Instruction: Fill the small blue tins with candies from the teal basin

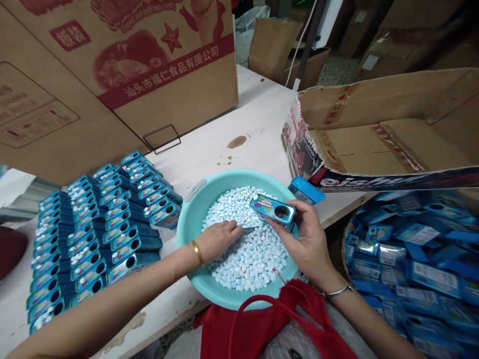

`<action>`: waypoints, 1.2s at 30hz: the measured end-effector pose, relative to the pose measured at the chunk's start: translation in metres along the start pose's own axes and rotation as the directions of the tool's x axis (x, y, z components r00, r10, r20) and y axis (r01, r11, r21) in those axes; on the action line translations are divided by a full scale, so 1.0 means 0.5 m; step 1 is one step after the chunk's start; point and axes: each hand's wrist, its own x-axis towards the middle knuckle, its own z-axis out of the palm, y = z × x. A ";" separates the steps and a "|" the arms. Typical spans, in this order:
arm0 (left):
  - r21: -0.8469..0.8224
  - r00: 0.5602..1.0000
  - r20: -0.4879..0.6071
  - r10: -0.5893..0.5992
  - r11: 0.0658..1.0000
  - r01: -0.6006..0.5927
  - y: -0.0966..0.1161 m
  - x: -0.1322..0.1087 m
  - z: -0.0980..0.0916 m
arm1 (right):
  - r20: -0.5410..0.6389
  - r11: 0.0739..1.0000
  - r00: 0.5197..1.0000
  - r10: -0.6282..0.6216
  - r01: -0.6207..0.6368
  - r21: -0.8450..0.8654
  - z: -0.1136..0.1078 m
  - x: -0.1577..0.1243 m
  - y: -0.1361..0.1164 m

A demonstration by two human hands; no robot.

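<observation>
A turquoise basin (190,209) holds a heap of small pale blue and white candies (243,269). My left hand (219,240) is over the candies with its fingers closed round a thin grey metal scoop (250,230); its far end is hard to make out. My right hand (309,242) grips a small blue candy box (272,208) above the basin's right side. The box lies tilted with its round hole showing, and the inside is dark. Another blue box (306,190) rests just beyond the basin's right rim.
Rows of upright blue candy boxes (123,219) stand left of the basin, some with candies on top. A large printed carton (179,80) stands behind them. To the right is an open cardboard tray (392,144); below it a container holds many blue boxes (422,274).
</observation>
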 end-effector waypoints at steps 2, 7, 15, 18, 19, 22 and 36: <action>-0.114 0.996 0.035 0.078 0.991 -0.073 0.028 -0.013 0.006 | 0.005 1.000 1.000 0.028 -0.028 0.015 -0.001 0.000 0.001; -0.527 0.978 0.011 0.208 0.832 -0.171 0.045 -0.039 -0.004 | 0.020 0.998 0.997 0.068 -0.068 0.013 -0.003 -0.001 0.003; -0.660 0.978 -0.165 0.124 0.723 -0.203 -0.011 -0.098 -0.134 | 0.057 0.999 0.998 0.021 -0.019 -0.029 -0.005 0.000 -0.001; -0.557 0.985 -0.168 0.038 0.821 -0.127 -0.022 -0.112 -0.211 | 0.109 0.996 0.994 -0.022 0.031 -0.084 -0.008 0.002 -0.004; -0.508 0.985 -0.170 0.022 0.854 -0.107 -0.023 -0.110 -0.233 | 0.130 0.993 0.991 -0.040 0.054 -0.101 -0.009 0.003 -0.006; -0.316 0.994 -0.112 0.017 0.947 -0.052 -0.013 -0.091 -0.285 | 0.180 0.984 0.979 -0.094 0.118 -0.130 -0.009 0.005 -0.010; -0.019 0.975 -0.147 -0.165 0.986 0.164 0.004 -0.081 -0.334 | 0.153 0.982 0.982 -0.113 0.134 -0.135 -0.007 0.004 -0.011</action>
